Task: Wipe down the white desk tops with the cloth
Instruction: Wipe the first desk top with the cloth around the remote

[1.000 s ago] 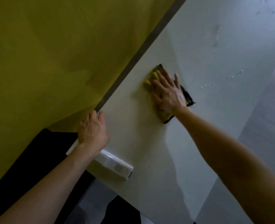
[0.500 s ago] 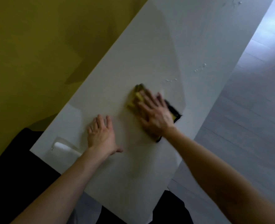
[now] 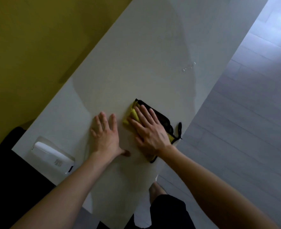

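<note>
A long white desk top (image 3: 136, 63) runs diagonally from lower left to upper right. A yellow cloth with black edging (image 3: 163, 120) lies flat on it near the desk's right edge. My right hand (image 3: 148, 130) presses on the cloth with straight, spread fingers and covers most of it. Just to its left, my left hand (image 3: 106, 134) rests flat on the bare desk surface, fingers straight, holding nothing. A few water droplets (image 3: 188, 67) sit further up the desk.
A white box-shaped device (image 3: 51, 157) lies at the desk's near left corner. A yellow wall (image 3: 37, 38) borders the desk on the left. Grey plank floor (image 3: 243, 121) is on the right. A black object (image 3: 7, 179) sits below the desk's left end.
My right hand has slid the cloth back along the desk toward its right edge. My left hand left the desk's wall-side edge and now lies flat beside the cloth.
</note>
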`<action>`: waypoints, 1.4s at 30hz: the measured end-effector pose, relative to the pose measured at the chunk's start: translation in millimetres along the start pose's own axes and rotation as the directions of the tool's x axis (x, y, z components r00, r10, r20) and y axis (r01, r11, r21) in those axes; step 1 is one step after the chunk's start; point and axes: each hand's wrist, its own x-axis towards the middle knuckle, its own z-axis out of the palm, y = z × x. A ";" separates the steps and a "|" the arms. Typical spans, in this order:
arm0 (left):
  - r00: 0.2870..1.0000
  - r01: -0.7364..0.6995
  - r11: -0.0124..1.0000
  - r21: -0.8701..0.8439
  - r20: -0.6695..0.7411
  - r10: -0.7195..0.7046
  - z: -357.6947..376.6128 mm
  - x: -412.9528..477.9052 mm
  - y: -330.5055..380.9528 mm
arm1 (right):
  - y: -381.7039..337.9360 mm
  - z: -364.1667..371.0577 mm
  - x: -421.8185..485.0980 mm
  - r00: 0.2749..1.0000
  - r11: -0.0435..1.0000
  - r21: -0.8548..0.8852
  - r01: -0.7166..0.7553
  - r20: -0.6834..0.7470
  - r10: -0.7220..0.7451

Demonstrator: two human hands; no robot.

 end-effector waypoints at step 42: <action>1.000 -0.018 0.999 0.041 -0.012 0.018 4.5 5.6 -1.6 | 12.8 6.6 -59.7 0.985 0.987 0.063 -0.145 -0.087 0.150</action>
